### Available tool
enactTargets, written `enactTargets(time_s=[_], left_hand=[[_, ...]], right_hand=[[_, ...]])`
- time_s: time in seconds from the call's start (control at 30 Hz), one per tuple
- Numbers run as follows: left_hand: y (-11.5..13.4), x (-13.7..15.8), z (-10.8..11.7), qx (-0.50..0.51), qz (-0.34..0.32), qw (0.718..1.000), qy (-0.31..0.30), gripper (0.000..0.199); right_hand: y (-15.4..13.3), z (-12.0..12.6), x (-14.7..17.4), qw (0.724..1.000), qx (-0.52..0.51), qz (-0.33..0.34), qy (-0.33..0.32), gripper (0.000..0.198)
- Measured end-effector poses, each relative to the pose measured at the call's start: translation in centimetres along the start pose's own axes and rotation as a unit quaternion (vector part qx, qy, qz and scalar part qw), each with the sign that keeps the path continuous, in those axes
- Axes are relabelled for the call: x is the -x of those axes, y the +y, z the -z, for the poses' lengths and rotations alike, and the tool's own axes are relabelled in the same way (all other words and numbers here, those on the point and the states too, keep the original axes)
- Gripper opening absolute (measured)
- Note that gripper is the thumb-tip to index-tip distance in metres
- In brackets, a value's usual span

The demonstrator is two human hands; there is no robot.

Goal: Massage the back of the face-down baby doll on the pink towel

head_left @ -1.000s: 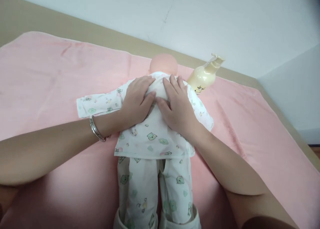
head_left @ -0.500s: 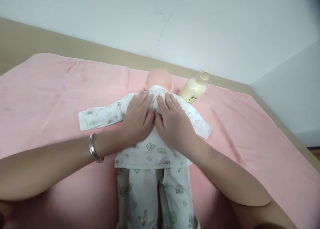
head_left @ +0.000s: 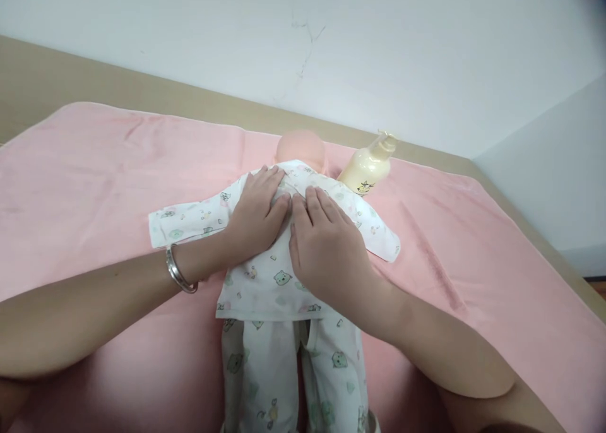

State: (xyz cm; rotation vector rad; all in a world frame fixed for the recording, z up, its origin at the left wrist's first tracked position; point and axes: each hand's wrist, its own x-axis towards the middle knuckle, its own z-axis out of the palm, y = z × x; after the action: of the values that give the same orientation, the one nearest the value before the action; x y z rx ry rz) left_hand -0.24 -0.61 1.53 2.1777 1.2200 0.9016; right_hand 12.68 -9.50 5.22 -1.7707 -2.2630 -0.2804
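**Resting on Cloth: Left Hand (head_left: 255,215) and Right Hand (head_left: 329,243) on a Pink-Headed Doll in White Printed Clothes (head_left: 279,297)**

The doll lies lengthwise in the centre of the frame, apparently face down, its smooth round pink head (head_left: 300,148) above centre. It wears a white cloth top with small green, pink and yellow prints (head_left: 250,297) and matching white printed trousers (head_left: 271,373), which run toward the bottom edge. The left sleeve in the frame extends outward; the right one slants downward.

The left hand lies palm down on the upper part of the top, left of centre. It is opened out, fingers extended and close together, thumb set apart, and has hold of nothing. A silver-coloured metal bangle (head_left: 173,270) circles that wrist.

The right hand lies right of centre, lower in the frame than the left. Its fingers are extended with a slight bend, thumb along its side; no grip is seen. The hands are just beside each other.

A cream-coloured pump bottle with a dark figure printed on it (head_left: 367,168) is near the doll's shoulder, right of the head; its lower end is hidden. A pink soft-fabric blanket (head_left: 85,174) lies beneath the doll, over a tan flat surface (head_left: 71,70). A white wall with a thin crack (head_left: 213,35) fills the upper frame.
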Motion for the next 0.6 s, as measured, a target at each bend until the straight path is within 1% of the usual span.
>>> enactTargets(time_s=[0.07, 0.17, 0.23, 0.4, 0.6], left_hand=[[-0.3, 0.1, -0.2, -0.005, -0.021, 1.000, 0.008, 0.059], [-0.7, 0.3, -0.5, -0.006, -0.047, 0.999, 0.026, 0.060], [-1.0, 0.4, -0.6, -0.003, -0.058, 0.998, 0.035, 0.058], [-1.2, 0.3, -0.8, 0.001, -0.079, 0.996, 0.051, 0.055], [-1.2, 0.3, -0.7, -0.001, -0.079, 0.995, 0.053, 0.055]], right_hand=[[0.6, -0.3, -0.6, 0.999, -0.031, -0.009, -0.003, 0.052], [1.9, -0.9, -1.9, 0.995, -0.084, -0.050, -0.018, 0.060], [2.4, -1.4, -2.4, 0.992, -0.104, -0.064, -0.019, 0.064], [2.6, -2.0, -2.4, 0.989, -0.131, -0.063, 0.001, 0.063], [2.6, -2.0, -2.2, 0.988, -0.143, -0.058, 0.024, 0.059]])
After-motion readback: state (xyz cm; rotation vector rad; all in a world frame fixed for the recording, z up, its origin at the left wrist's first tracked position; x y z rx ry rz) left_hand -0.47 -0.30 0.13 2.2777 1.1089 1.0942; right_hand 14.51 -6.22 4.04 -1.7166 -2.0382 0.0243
